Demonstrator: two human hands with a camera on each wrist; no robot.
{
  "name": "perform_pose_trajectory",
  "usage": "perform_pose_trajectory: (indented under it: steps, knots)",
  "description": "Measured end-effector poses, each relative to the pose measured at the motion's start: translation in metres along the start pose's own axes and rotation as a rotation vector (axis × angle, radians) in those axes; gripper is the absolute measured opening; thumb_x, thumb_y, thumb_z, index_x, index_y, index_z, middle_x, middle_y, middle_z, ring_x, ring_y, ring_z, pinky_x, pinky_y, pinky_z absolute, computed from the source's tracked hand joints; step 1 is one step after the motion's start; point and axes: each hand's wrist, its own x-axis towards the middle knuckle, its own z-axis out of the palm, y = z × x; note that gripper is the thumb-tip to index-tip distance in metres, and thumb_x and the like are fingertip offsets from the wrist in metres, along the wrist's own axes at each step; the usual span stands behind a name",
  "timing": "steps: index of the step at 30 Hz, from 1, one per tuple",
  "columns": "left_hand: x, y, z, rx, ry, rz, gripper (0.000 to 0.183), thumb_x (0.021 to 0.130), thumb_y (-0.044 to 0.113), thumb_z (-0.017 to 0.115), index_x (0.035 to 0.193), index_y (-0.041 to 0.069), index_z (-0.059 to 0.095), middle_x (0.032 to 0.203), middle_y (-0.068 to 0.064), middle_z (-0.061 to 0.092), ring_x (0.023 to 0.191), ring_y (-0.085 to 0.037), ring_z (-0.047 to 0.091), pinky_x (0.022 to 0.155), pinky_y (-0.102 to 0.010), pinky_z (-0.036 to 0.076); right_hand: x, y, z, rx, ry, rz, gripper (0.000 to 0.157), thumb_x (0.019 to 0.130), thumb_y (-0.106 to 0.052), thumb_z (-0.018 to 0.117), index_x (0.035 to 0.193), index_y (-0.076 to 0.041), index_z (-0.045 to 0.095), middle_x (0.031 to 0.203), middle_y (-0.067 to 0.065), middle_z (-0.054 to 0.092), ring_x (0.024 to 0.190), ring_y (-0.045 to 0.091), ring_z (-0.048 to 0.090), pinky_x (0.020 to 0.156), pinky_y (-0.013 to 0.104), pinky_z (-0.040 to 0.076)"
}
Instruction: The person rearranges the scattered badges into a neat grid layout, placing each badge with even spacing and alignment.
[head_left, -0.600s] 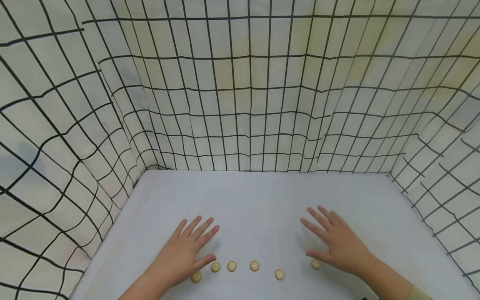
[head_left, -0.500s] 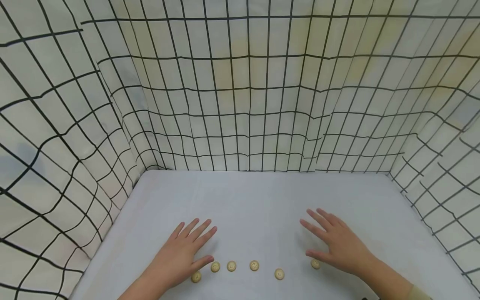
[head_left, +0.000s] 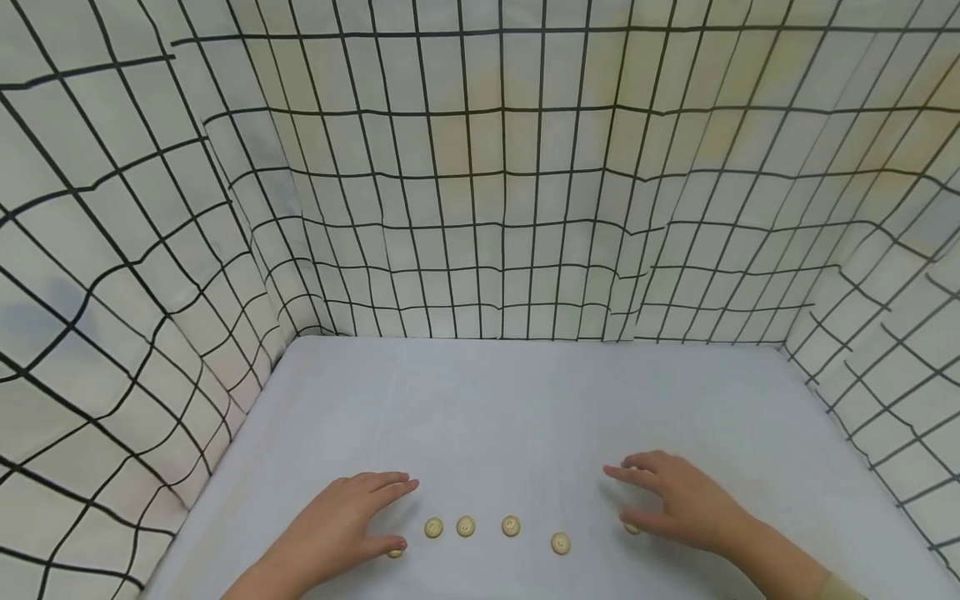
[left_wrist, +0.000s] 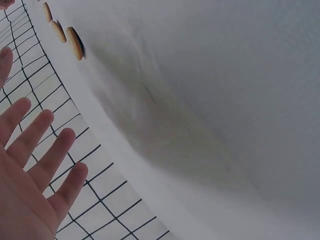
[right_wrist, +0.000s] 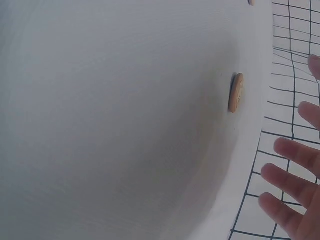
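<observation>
Several round, pale wooden-looking buttons lie in a loose, uneven row across the white table in the head view. My left hand [head_left: 333, 521] hovers over the left end; its thumb partly covers the leftmost button [head_left: 395, 552], and another button [head_left: 433, 527] lies just right of it. At the right end, my right hand [head_left: 686, 504] is above a button [head_left: 632, 528] mostly hidden by the thumb. Between the hands lie a middle button [head_left: 511, 525] and one nearer the front [head_left: 560, 543]. Both wrist views show spread fingers [left_wrist: 52, 155] holding nothing, apart from the buttons.
The white tabletop [head_left: 517, 408] stretches back to a pale curtain with a dark grid pattern [head_left: 480, 200]. Similar gridded cloth [head_left: 112, 292] hangs along the left side and the right side [head_left: 892, 333].
Both hands have drawn down towards the near edge, their fingers bending from spread and straight to a looser curve. The left thumb now covers part of the leftmost button. The buttons keep their places.
</observation>
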Motion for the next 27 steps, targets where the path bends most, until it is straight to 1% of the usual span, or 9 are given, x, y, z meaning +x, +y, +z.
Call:
perform_pose_trajectory:
  steps: [4,8,11,16,19,22,27]
  knots:
    - [-0.003,-0.005,0.003,-0.04,-0.02,0.039,0.056,0.083,0.052,0.074,0.13,0.022,0.067,0.127,0.007,0.063,0.115,-0.019,0.059,0.094,-0.046,0.047,-0.001,0.0,-0.001,0.03,-0.054,0.032,0.055,0.084,-0.063,0.068,0.133,-0.038,0.063,0.117,-0.012,0.061,0.108,0.015,0.057,0.091,0.044,0.05]
    - [-0.003,-0.01,0.007,-0.064,-0.043,0.075,0.047,0.082,0.046,0.078,0.122,0.023,0.072,0.114,0.011,0.065,0.102,-0.013,0.061,0.087,-0.041,0.05,-0.001,0.0,-0.002,0.046,-0.085,0.026,0.05,0.084,-0.061,0.069,0.128,-0.038,0.067,0.111,-0.015,0.06,0.102,0.012,0.057,0.087,0.042,0.051]
    - [-0.003,-0.013,0.009,-0.082,-0.047,0.09,0.04,0.077,0.04,0.082,0.114,0.023,0.076,0.102,0.015,0.064,0.09,-0.007,0.059,0.08,-0.036,0.051,-0.001,0.001,-0.002,0.068,-0.101,0.021,0.046,0.084,-0.06,0.07,0.124,-0.038,0.069,0.108,-0.016,0.06,0.099,0.009,0.057,0.085,0.04,0.051]
    - [-0.004,-0.016,0.011,-0.135,-0.045,0.096,0.032,0.075,0.034,0.085,0.104,0.023,0.079,0.091,0.021,0.061,0.078,0.001,0.053,0.071,-0.028,0.048,-0.002,0.007,0.002,0.087,-0.123,0.021,0.044,0.081,-0.06,0.072,0.12,-0.04,0.071,0.106,-0.019,0.059,0.096,0.005,0.056,0.082,0.036,0.052]
    - [-0.004,-0.019,0.012,-0.169,-0.05,0.1,0.029,0.075,0.03,0.086,0.102,0.024,0.08,0.089,0.023,0.06,0.074,0.003,0.049,0.067,-0.024,0.045,-0.002,0.012,0.004,0.106,-0.124,0.004,0.042,0.08,-0.057,0.074,0.117,-0.039,0.072,0.106,-0.02,0.058,0.098,0.005,0.056,0.083,0.035,0.052]
    - [-0.004,-0.02,0.014,-0.198,-0.064,0.103,0.027,0.075,0.028,0.086,0.101,0.025,0.08,0.087,0.024,0.059,0.073,0.004,0.048,0.065,-0.023,0.044,-0.002,0.017,0.005,0.138,-0.138,-0.01,0.038,0.081,-0.055,0.075,0.114,-0.037,0.074,0.105,-0.021,0.058,0.098,0.005,0.056,0.083,0.034,0.051]
    - [-0.004,-0.022,0.016,-0.21,-0.086,0.1,0.024,0.076,0.028,0.085,0.1,0.026,0.079,0.084,0.025,0.057,0.073,0.004,0.048,0.065,-0.023,0.044,-0.002,0.02,0.006,0.178,-0.175,-0.019,0.033,0.081,-0.054,0.075,0.111,-0.039,0.074,0.106,-0.021,0.057,0.099,0.005,0.055,0.084,0.034,0.051]
